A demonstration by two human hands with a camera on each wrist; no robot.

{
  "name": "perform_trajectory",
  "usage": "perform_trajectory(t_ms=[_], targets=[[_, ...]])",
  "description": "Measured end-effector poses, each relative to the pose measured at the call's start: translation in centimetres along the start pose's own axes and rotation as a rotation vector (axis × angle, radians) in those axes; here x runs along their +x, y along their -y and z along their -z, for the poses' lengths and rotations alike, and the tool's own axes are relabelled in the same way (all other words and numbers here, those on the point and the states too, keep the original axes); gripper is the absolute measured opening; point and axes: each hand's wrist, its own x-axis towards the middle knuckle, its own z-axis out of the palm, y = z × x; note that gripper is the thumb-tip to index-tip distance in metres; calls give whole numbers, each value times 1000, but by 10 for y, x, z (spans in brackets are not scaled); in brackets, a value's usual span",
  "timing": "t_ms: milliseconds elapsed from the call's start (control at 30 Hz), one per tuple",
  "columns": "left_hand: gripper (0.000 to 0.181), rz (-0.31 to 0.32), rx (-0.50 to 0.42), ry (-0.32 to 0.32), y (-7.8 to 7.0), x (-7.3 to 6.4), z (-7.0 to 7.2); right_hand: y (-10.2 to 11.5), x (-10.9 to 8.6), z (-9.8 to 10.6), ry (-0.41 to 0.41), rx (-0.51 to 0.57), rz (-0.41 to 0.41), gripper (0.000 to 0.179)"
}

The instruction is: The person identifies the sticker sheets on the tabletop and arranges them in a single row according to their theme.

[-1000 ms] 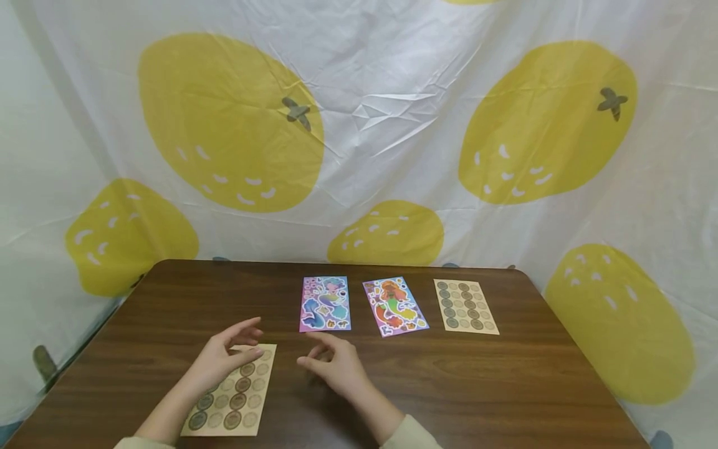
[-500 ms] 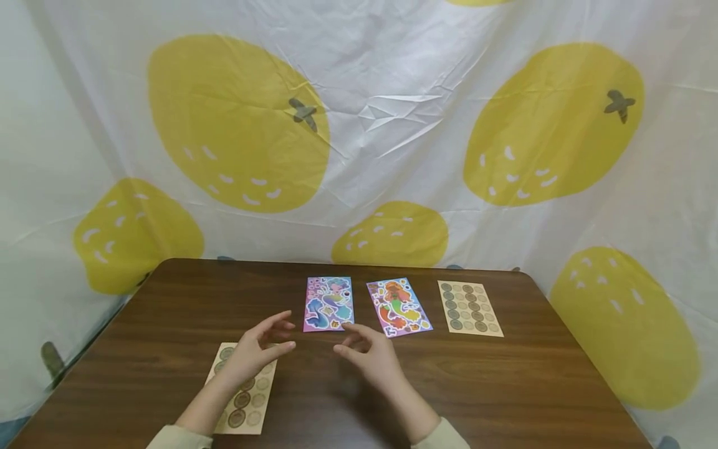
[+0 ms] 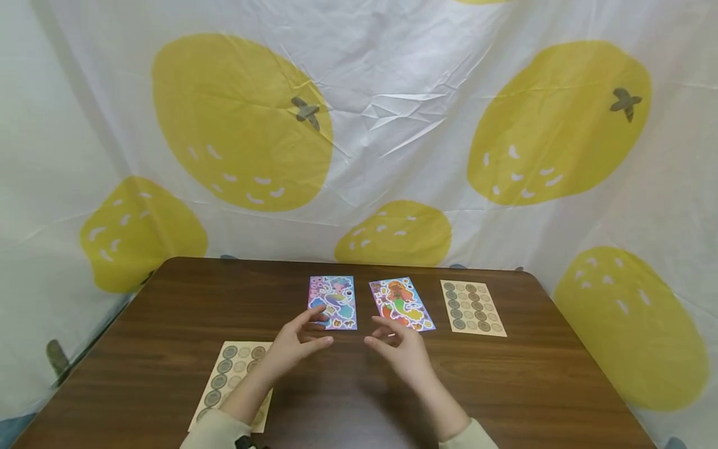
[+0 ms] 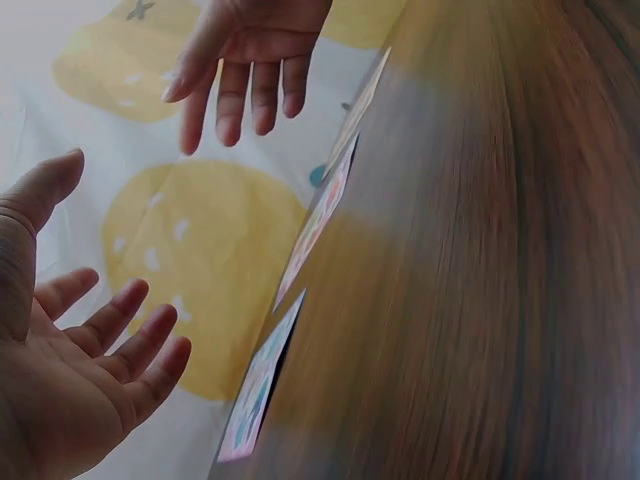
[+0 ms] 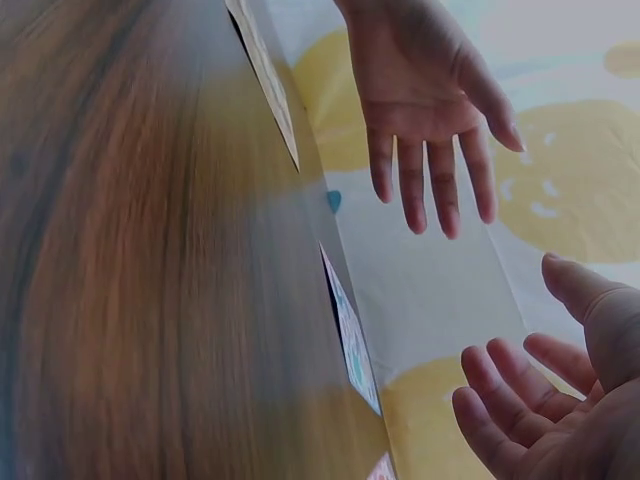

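My left hand [image 3: 291, 343] hovers over the table with relaxed, slightly bent fingers, holding nothing. Its fingertips overlap the near edge of a blue-purple mermaid sticker sheet [image 3: 339, 302] in the head view. Facing it, my right hand [image 3: 405, 350] is also raised and holds nothing, nearest to an orange-haired mermaid sticker sheet [image 3: 408, 307]. In the left wrist view, the palm of the left hand [image 4: 80, 390] is bare, with its fingers spread. The right wrist view shows the right hand [image 5: 560, 400] likewise. Under the left forearm lies a beige sheet [image 3: 224, 374] of round coin-like stickers, partly hidden.
Another beige sheet [image 3: 473, 308] with rows of round stickers lies at the far right of the brown wooden table [image 3: 533, 386]. Behind the table's far edge hangs a white curtain [image 3: 387, 56] printed with yellow fruit.
Both hands have moved to the right across the table, the left away from above the near beige sheet. The view has shifted slightly. The sheets lie where they were.
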Motion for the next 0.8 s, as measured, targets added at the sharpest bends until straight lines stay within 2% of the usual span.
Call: perform_trajectory(t_ms=[200, 467, 800], targets=[[61, -60, -20, 38, -1, 9, -17, -3, -1, 13, -34, 9, -22, 40], [64, -59, -31, 51, 0, 18, -37, -6, -4, 32, -56, 5, -27, 43], [62, -59, -49, 49, -1, 26, -60, -9, -4, 56, -87, -21, -78, 47]])
